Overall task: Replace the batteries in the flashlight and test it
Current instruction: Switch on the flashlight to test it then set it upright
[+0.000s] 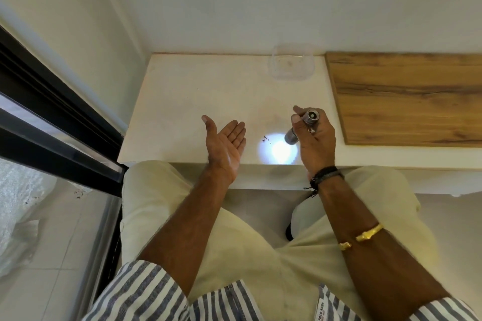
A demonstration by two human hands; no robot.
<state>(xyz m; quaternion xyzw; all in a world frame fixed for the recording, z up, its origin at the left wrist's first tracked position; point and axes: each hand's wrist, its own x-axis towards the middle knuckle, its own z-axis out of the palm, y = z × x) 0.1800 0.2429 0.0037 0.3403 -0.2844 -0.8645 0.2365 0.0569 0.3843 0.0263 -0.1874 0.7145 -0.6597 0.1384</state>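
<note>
A small silver flashlight (302, 126) is gripped in my right hand (314, 139), its head tilted down and toward me, its tail cap facing up. It is lit: a bright round spot of light (278, 150) falls on the white table (198, 91) near the front edge, just below the flashlight's head. My left hand (225, 143) hovers to the left of the light spot, palm up and turned toward it, fingers spread, holding nothing. No batteries are visible.
A clear plastic container (291, 65) stands at the table's back edge by the wall. A wooden board (407, 96) covers the right side. A few tiny dark specks (266, 139) lie beside the light spot. A black window frame (52, 117) runs along the left.
</note>
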